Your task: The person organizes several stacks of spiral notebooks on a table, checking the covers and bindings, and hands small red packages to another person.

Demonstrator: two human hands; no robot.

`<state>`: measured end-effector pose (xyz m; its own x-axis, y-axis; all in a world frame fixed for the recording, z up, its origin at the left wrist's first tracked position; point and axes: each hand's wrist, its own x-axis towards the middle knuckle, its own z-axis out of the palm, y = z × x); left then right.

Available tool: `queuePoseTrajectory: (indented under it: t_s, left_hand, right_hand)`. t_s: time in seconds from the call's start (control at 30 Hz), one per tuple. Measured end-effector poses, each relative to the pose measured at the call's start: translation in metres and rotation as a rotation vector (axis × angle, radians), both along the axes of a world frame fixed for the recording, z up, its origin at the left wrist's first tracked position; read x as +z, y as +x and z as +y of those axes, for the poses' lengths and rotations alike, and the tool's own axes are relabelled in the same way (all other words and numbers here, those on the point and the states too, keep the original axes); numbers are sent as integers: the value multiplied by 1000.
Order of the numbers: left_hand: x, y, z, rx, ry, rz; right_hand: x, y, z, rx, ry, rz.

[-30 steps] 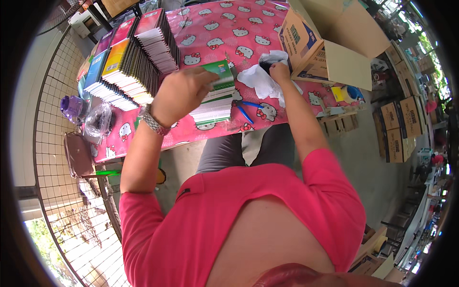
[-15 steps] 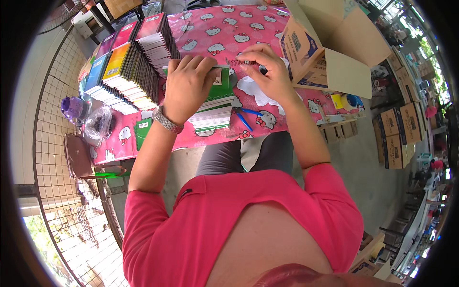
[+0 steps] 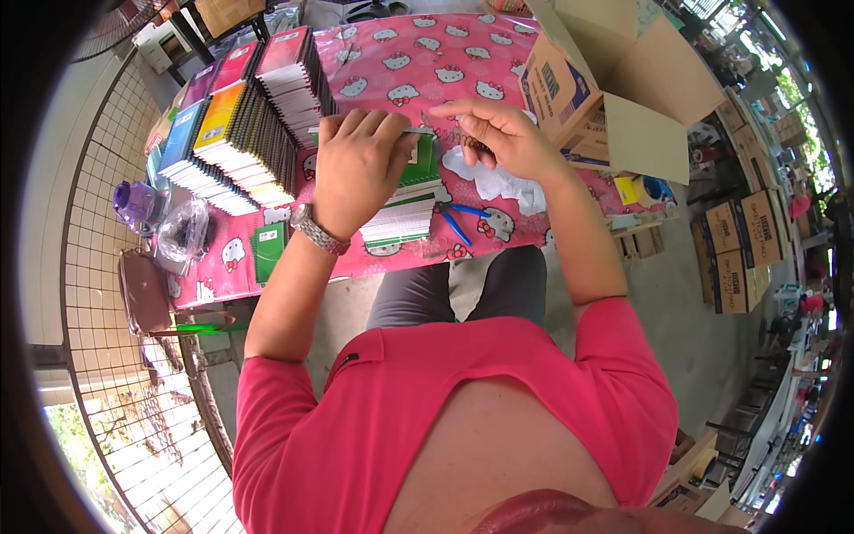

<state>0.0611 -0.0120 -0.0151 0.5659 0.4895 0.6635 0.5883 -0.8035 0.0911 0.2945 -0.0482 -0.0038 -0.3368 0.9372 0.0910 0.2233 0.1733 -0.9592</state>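
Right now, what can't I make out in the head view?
All in the head view:
- Left hand contact with the green notebook: hidden behind its fingers.
- What the right hand holds, if anything: covered by curled fingers, blurred.
- Cardboard box: upper part cut off by the top edge.

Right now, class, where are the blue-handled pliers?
In the head view, the pliers lie just right of the stack of green notebooks on the pink tablecloth, near its front edge.
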Motion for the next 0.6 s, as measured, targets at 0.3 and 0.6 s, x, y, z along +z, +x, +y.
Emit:
queuePoseTrajectory:
  t_s: [0.3,0.6]
  left_hand:
    - [5,9,-7,9,-7,89]
    - [11,1,-16,-4,-33,78]
  right_hand:
    - [18,-22,-24,-166,406,-407]
    - [-125,10,130,-180,80,-36]
